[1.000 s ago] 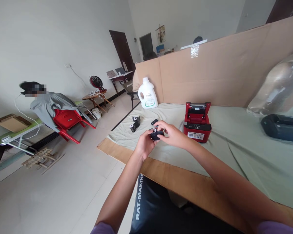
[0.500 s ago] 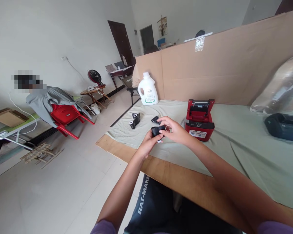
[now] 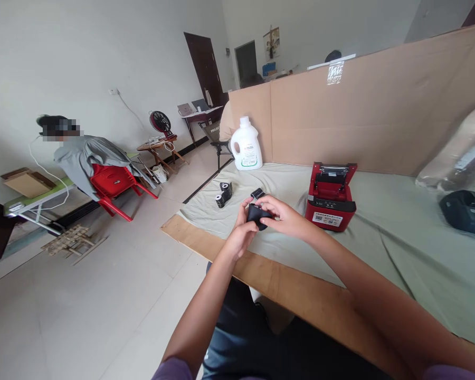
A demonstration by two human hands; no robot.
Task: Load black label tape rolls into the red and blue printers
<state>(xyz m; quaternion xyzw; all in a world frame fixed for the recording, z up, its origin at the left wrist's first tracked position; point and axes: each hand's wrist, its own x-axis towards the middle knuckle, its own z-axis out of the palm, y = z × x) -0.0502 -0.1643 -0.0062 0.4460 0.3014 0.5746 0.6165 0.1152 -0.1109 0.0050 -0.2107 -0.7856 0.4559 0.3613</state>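
Observation:
Both my hands hold a black ribbon roll point(image 3: 258, 216) above the front of the cloth-covered table. My left hand point(image 3: 243, 232) is closed around its left side, thumb across the near face. My right hand point(image 3: 282, 215) grips the right side with thumb and fingers. Just beyond my fingers, another black roll point(image 3: 257, 193) lies on the cloth. To the left lie two more black ribbon rolls point(image 3: 224, 195) with white cores, close together. Right of my hands stands a red label printer point(image 3: 330, 211) with its lid raised.
A white jug point(image 3: 247, 145) stands at the back left before a cardboard wall point(image 3: 301, 116). At the right are a dark device point(image 3: 467, 214) and a plastic-wrapped package point(image 3: 455, 142). The table's bare wooden edge point(image 3: 269, 274) runs in front. A person point(image 3: 89, 155) sits on a red chair further left.
The black roll in my hands has turned, so a broader dark face now shows. My fingers have shifted on it. The view has swung slightly left.

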